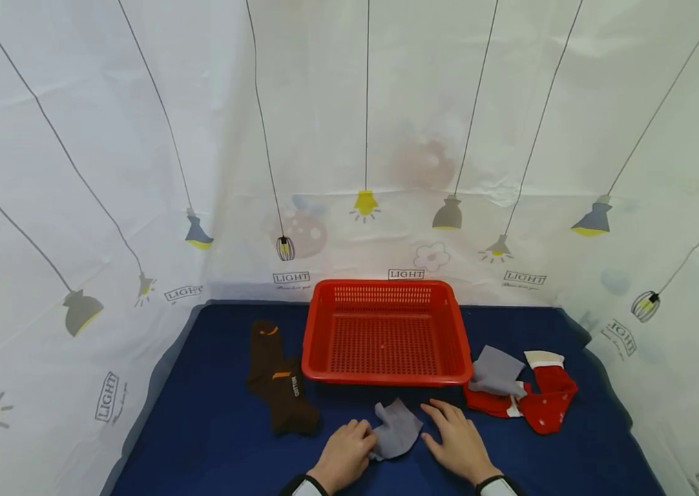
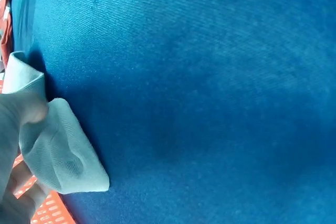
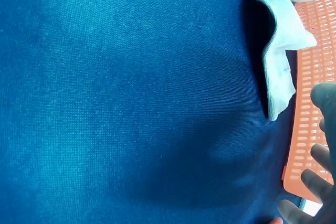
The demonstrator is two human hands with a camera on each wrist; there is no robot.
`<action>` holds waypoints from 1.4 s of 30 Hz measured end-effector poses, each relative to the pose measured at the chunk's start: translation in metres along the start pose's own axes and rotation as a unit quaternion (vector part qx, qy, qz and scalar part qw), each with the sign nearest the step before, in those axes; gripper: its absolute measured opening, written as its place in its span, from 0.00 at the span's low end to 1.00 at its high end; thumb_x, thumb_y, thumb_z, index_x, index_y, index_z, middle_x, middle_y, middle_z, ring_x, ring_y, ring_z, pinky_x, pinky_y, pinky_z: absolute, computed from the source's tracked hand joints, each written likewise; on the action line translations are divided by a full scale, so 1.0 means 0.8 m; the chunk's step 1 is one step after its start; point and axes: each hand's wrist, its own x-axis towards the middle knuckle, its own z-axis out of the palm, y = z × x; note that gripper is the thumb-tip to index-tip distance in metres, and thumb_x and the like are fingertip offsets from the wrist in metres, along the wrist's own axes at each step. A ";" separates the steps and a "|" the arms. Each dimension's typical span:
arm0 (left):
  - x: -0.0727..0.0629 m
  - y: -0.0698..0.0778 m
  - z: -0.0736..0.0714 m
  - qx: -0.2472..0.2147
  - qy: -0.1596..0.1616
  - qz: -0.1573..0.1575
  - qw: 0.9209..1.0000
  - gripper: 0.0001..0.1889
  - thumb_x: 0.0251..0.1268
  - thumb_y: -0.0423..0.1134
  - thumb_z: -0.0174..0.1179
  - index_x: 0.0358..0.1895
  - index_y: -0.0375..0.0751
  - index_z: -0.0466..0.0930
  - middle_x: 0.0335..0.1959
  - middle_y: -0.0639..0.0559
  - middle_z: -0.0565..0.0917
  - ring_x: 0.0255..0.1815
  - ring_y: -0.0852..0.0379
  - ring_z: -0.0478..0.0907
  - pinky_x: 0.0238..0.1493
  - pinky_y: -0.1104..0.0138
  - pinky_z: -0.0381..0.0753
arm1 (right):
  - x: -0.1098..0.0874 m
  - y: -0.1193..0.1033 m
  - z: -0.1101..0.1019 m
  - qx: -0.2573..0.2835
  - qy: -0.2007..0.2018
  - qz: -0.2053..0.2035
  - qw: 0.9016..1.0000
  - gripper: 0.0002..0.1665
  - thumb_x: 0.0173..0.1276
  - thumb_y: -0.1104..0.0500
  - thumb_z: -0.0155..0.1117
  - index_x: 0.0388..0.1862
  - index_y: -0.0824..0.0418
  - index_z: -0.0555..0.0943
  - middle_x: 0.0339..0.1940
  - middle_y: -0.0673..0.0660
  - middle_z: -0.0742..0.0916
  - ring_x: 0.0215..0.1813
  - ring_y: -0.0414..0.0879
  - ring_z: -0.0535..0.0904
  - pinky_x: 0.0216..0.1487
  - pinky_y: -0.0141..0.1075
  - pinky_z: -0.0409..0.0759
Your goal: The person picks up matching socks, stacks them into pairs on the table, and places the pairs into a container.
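Note:
A light grey sock [image 1: 399,428] is just in front of the basket, its near left end pinched by my left hand [image 1: 346,456]. In the left wrist view, the thumb presses on the grey sock [image 2: 65,153] and the cloth bends around it. My right hand [image 1: 457,439] is to the right of the sock, fingers spread and holding nothing. From the right wrist, the loose end of the sock [image 3: 283,35] shows apart from the right fingertips.
A red plastic basket [image 1: 308,337] stands at the back middle of the dark blue table surface [image 1: 213,441]. Brown socks [image 1: 281,393] lie to its left. To its right, another grey sock [image 1: 498,372] lies over red-and-white socks [image 1: 550,399]. A printed white curtain [image 1: 324,138] surrounds the table.

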 end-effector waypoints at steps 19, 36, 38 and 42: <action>-0.034 -0.015 -0.029 -0.105 0.008 -0.099 0.989 0.13 0.56 0.40 0.77 0.43 0.52 0.84 0.37 0.58 0.79 0.32 0.65 0.72 0.32 0.74 0.72 | 0.012 -0.001 0.014 0.002 -0.026 -0.064 0.998 0.29 0.63 0.55 0.77 0.64 0.54 0.83 0.62 0.61 0.85 0.61 0.61 0.83 0.49 0.59 0.83; -0.046 -0.002 -0.001 -0.079 -0.056 -0.143 0.985 0.17 0.55 0.45 0.78 0.49 0.54 0.87 0.37 0.59 0.78 0.32 0.64 0.70 0.30 0.72 0.72 | 0.025 -0.004 0.025 -0.013 -0.077 -0.110 0.991 0.30 0.63 0.58 0.77 0.66 0.55 0.82 0.63 0.63 0.84 0.59 0.64 0.83 0.49 0.65 0.82; -0.046 -0.002 0.002 -0.071 -0.050 -0.141 0.986 0.18 0.54 0.45 0.78 0.48 0.54 0.87 0.36 0.58 0.78 0.32 0.64 0.70 0.30 0.72 0.71 | 0.024 -0.005 0.028 -0.024 -0.075 -0.118 0.990 0.31 0.63 0.58 0.77 0.65 0.54 0.82 0.63 0.63 0.84 0.59 0.63 0.83 0.49 0.65 0.83; -0.044 -0.001 0.008 -0.066 -0.049 -0.145 0.986 0.16 0.54 0.43 0.78 0.47 0.54 0.86 0.35 0.58 0.77 0.31 0.63 0.68 0.30 0.72 0.70 | 0.023 -0.007 0.034 -0.067 -0.054 -0.143 0.986 0.30 0.60 0.57 0.79 0.63 0.52 0.84 0.60 0.60 0.86 0.55 0.59 0.83 0.45 0.57 0.84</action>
